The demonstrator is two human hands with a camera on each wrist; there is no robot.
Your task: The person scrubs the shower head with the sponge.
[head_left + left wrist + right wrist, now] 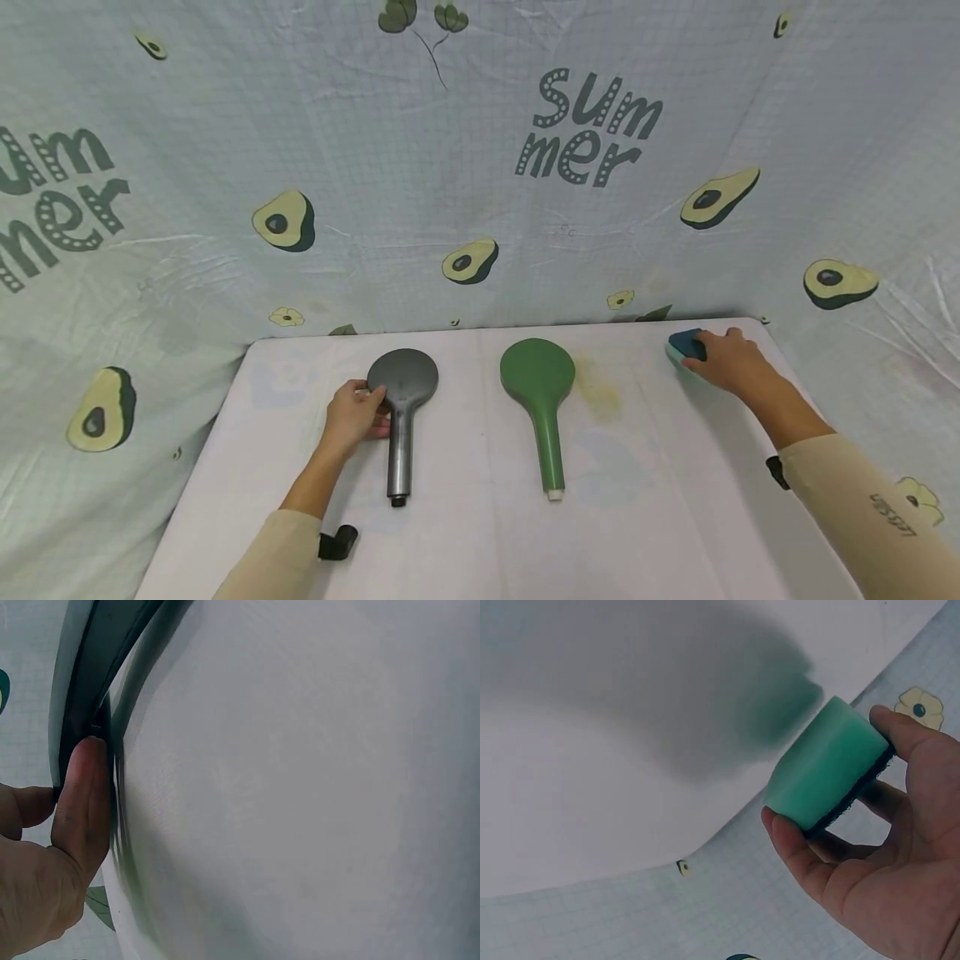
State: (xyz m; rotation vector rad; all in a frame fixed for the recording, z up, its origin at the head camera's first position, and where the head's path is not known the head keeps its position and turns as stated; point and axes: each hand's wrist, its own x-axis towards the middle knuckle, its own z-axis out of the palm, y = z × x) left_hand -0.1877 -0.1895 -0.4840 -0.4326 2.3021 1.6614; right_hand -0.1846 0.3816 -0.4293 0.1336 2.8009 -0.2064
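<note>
Lying nearest on the white table (465,533) are 2 shower heads, handles toward the person: a grey head (401,400) on the left and a green head (542,400) to its right, well apart. The left hand (356,414) rests at the grey head's left edge where disc meets handle, thumb and fingers curled against it; the left wrist view shows the thumb (82,802) pressed to the dark rim. Farther back, at the table's right far corner, the right hand (731,360) grips a sponge (686,344), green foam with a dark scouring side, pinched between thumb and fingers (795,840). Behind hangs an avocado-print cloth (480,167).
</note>
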